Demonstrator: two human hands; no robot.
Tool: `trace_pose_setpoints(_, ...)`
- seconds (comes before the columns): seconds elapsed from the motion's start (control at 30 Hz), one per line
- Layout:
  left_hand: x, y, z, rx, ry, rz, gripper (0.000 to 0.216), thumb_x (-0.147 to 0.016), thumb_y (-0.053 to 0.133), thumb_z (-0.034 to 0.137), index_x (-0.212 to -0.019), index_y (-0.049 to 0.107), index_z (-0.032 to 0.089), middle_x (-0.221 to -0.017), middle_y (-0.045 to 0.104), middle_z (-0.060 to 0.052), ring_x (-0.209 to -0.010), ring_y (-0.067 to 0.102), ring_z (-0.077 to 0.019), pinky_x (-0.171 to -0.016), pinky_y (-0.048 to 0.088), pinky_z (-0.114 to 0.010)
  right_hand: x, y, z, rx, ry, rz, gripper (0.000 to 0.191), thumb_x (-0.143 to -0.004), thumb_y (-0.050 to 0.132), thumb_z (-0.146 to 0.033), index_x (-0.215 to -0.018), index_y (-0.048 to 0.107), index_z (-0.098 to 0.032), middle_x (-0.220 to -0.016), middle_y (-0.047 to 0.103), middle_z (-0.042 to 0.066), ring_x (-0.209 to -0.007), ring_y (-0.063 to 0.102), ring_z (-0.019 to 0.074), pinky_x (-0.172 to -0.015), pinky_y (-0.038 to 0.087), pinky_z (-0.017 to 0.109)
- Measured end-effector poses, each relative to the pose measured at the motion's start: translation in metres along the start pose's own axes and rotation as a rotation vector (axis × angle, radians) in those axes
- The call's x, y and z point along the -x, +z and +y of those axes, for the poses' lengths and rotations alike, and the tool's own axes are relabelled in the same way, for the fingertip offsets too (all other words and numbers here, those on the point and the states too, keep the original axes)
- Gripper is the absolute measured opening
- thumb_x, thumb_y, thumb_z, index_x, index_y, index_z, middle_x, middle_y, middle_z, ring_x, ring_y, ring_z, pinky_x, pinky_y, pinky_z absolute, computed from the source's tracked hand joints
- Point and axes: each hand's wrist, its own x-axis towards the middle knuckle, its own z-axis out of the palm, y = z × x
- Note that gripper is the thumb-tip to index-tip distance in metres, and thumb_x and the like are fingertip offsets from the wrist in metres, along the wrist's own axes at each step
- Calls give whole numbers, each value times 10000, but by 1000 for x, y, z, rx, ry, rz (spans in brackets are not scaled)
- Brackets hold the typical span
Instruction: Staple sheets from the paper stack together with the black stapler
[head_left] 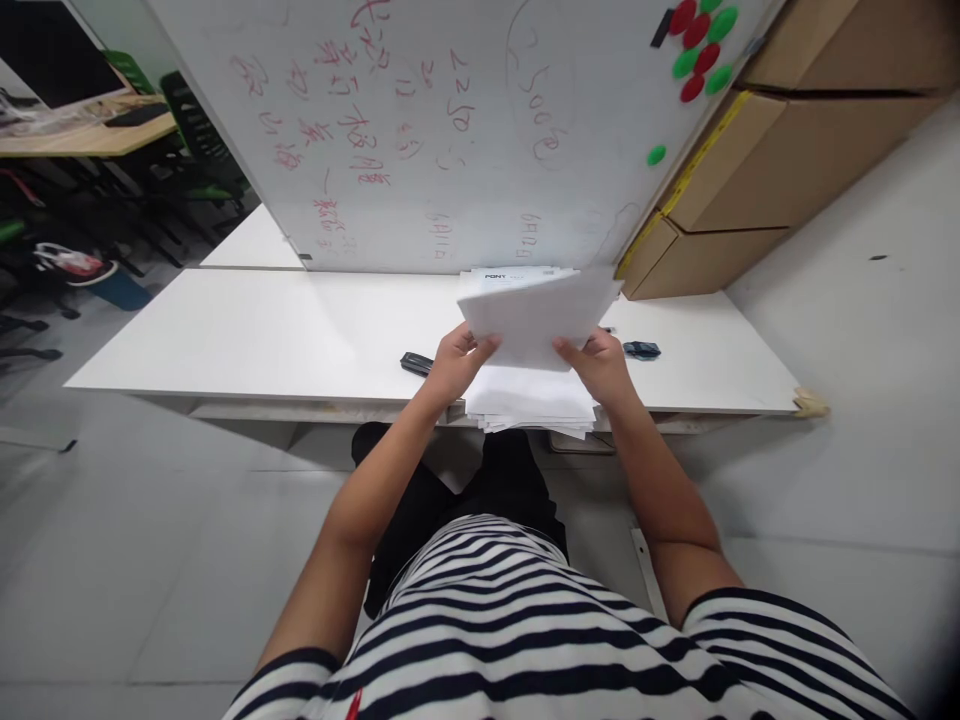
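Observation:
Both my hands hold white sheets of paper (536,315) in front of me, tilted up over the table. My left hand (457,362) grips the lower left edge with its thumb on top. On the opposite edge, my right hand (600,362) pinches the paper the same way. Beneath lies a stack of paper (529,395) that juts past the table's front edge. Behind the held sheets, a printed sheet (510,274) shows at the foot of the whiteboard. A black stapler-like object (416,364) lies left of my left hand.
A whiteboard (420,150) with red writing and magnets stands at the back of the white table (322,330). Cardboard boxes (720,170) are stacked at the right. A small dark blue item (642,350) lies right of my right hand. A bin (112,285) stands far left.

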Motion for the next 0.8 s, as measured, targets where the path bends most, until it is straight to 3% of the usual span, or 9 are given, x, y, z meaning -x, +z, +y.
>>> trace_pose_setpoints(0.1, 0, -1, -14, -8, -59, -48, 327, -771, 697, 421, -1004, 682, 192, -1100, 686, -85, -1037, 622, -241, -913, 483, -387, 2, -3, 22, 56, 38, 35, 384, -691, 764, -461, -980, 704, -216, -1019, 721, 42, -1028, 632, 280, -950, 476, 465)
trace_pose_setpoints(0.23, 5, 0, -35, -58, -190, 38, 340, -762, 696, 391, -1038, 672, 195, -1047, 702, -85, -974, 642, -255, -858, 506, -410, 17, -3, 48, 111, 241, -162, 453, -635, 802, -427, -1014, 700, -199, -1029, 725, 65, -1003, 647, 301, -922, 492, 484)
trace_pose_setpoints(0.43, 13, 2, -39, -240, -138, -33, 315, -760, 690, 389, -1042, 684, 248, -1040, 709, -52, -980, 636, -271, -847, 503, -394, 23, -1, 51, 204, 195, -142, 470, -718, 729, -418, -1143, 655, -233, -1200, 665, 65, -1129, 591, 272, -1012, 426, 476)
trace_pose_setpoints(0.63, 17, 1, -30, -236, -121, 101, 258, -773, 676, 424, -944, 688, 230, -950, 716, -35, -913, 648, -249, -799, 514, -375, 24, -8, 50, 210, 208, -177, 365, -697, 742, -458, -979, 704, -229, -1038, 716, 56, -1071, 607, 285, -995, 429, 480)
trace_pose_setpoints(0.8, 11, -1, -27, 92, -196, 361, 352, -746, 715, 439, -973, 627, 184, -986, 710, -69, -925, 658, -217, -798, 539, -362, 43, 1, 40, -163, 211, -82, 369, -730, 715, -494, -999, 656, -249, -906, 705, 19, -867, 657, 206, -851, 514, 403)
